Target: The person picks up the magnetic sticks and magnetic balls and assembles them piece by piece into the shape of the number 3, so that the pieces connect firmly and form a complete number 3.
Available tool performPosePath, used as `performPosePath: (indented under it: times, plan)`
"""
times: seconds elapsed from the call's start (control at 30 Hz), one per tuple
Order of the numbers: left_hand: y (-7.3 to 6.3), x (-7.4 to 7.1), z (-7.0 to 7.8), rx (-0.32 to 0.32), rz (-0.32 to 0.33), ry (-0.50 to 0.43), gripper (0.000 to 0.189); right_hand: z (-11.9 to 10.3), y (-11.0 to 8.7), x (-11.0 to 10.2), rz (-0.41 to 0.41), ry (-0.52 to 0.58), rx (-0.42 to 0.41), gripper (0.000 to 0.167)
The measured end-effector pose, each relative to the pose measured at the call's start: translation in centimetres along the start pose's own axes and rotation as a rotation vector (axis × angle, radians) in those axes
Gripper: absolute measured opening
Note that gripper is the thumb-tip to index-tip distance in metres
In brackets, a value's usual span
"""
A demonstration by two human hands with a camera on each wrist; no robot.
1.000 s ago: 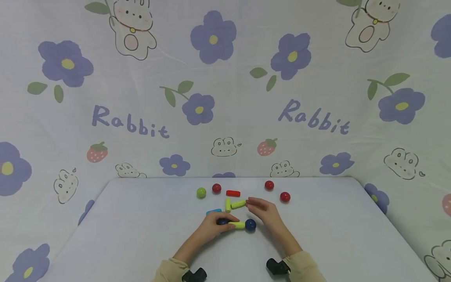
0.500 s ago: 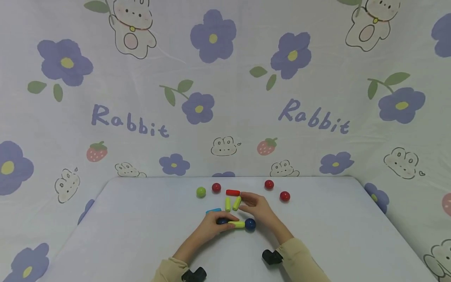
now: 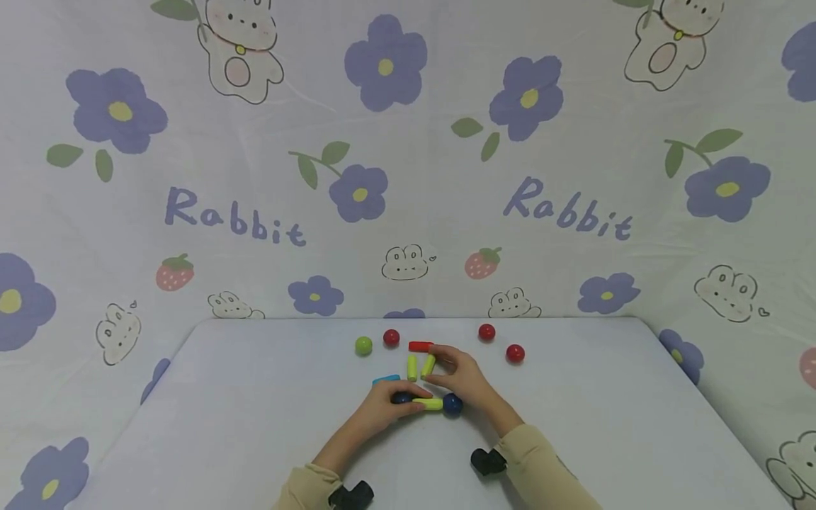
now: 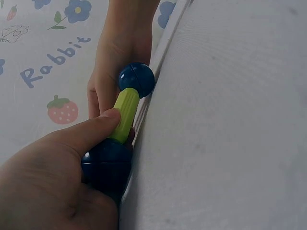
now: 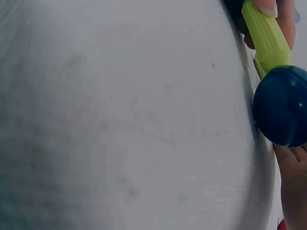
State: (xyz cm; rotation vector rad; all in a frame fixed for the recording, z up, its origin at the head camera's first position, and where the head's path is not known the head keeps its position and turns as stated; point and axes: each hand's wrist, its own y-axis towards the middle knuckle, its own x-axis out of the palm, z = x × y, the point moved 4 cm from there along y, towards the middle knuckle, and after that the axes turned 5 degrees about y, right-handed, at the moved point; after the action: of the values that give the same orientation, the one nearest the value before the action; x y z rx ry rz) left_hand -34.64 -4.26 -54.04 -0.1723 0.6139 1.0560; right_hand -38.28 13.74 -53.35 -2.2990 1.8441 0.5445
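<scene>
In the head view my left hand (image 3: 381, 411) grips a yellow-green rod (image 3: 432, 404) joined between two dark blue balls. The far ball (image 4: 136, 79) and the rod show plainly in the left wrist view, with my thumb pressed along the rod; the near ball (image 4: 106, 162) sits in the hand. My right hand (image 3: 464, 379) has its thumb and fingers curled about the ends of a second yellow-green rod (image 3: 428, 366) lying aslant on the table. A third yellow-green rod (image 3: 412, 368) lies just left of it. A red rod (image 3: 420, 346) is right at the right fingertips.
A blue rod (image 3: 385, 380) lies behind the left hand, partly covered. Farther back are a green ball (image 3: 363, 346) and a red ball (image 3: 391, 337). Two more red balls, one the farther ball (image 3: 486, 331) and one the nearer ball (image 3: 515, 353), lie right. A patterned cloth hangs behind the white table (image 3: 255, 397).
My right hand has moved left and inward, and the second yellow-green rod has turned from nearly crosswise to a steep slant. The left hand keeps its hold in place.
</scene>
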Motion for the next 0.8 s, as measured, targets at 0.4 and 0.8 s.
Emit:
performPosePath:
  times: [0.4,0.8]
  plan:
    - [0.10,0.07,-0.09,-0.012,-0.006,-0.011,0.020,-0.57,-0.19,0.12,0.007,-0.068,-0.023,0.059]
    - [0.10,0.04,-0.09,0.006,-0.002,0.001,0.020,-0.16,-0.13,-0.19,0.018,-0.049,-0.026,0.061]
